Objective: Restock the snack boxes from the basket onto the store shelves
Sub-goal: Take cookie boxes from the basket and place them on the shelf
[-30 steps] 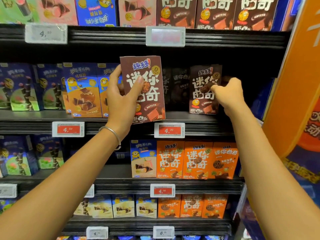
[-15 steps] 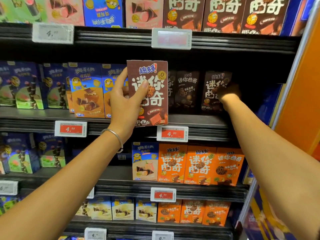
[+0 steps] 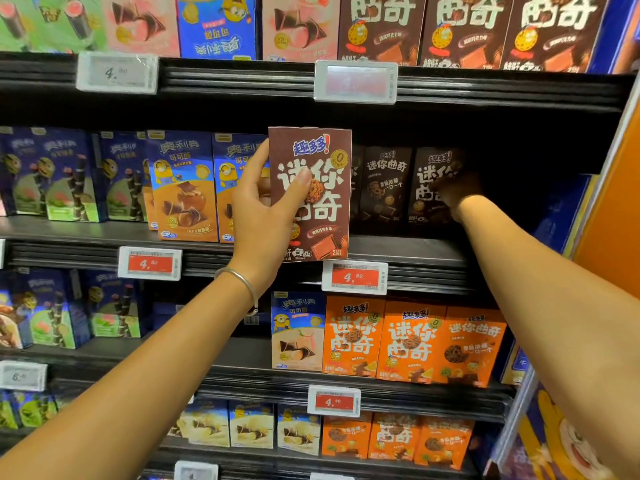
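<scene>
My left hand (image 3: 266, 216) grips a brown cookie box (image 3: 317, 209) upright in front of the second shelf (image 3: 408, 251), thumb across its face. My right hand (image 3: 457, 192) reaches deep into the dark back of that shelf and rests on another brown cookie box (image 3: 431, 174), which stands far back next to a matching box (image 3: 384, 181). Shadow hides the fingers, so whether they close around the box is unclear. The basket is out of view.
Blue wafer boxes (image 3: 183, 188) fill the shelf to the left of the held box. Orange cookie boxes (image 3: 412, 344) line the shelf below, and more brown boxes (image 3: 467, 29) stand above. An orange end panel (image 3: 616, 202) bounds the right side. Price tags (image 3: 355, 277) hang on the shelf edges.
My right hand has pushed its brown box from the shelf front deep into the shadowed back. My left hand has kept its box in about the same spot.
</scene>
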`<state>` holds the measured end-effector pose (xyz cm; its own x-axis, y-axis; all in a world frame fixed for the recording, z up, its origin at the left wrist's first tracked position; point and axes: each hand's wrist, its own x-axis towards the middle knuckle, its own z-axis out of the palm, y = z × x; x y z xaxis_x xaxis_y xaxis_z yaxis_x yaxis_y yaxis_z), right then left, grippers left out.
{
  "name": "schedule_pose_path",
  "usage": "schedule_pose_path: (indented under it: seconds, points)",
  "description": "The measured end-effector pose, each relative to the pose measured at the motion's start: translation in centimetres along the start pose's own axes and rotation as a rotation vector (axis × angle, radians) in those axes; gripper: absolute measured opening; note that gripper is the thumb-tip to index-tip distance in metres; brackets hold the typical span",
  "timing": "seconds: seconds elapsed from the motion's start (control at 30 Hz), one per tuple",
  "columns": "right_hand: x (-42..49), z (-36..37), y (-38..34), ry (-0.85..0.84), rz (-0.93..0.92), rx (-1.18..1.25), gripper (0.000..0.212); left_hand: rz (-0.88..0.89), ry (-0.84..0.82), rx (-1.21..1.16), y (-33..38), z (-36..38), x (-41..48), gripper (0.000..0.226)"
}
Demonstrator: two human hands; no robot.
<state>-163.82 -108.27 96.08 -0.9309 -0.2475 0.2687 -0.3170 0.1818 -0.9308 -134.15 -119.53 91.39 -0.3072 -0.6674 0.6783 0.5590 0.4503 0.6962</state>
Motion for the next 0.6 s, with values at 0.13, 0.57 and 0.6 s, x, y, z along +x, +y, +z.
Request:
schedule_pose_path:
  seconds: [0.13,0.57,0.6]
  points:
    - [1.6,0.6,0.8,-0.037,0.025,0.034,0.058,-0.022,0.000,0.009,-0.1,-0.1,0.0,0.055]
    - [0.0,1.1,0.1,0.204,-0.002,0.144,0.040,-0.024,0.009,0.013,0.1,-0.4,-0.1,0.055]
    - [-1.3,0.8,-0.7,0.222,-0.009,0.150,0.041,-0.023,0.011,0.006,0.2,-0.3,-0.2,0.055]
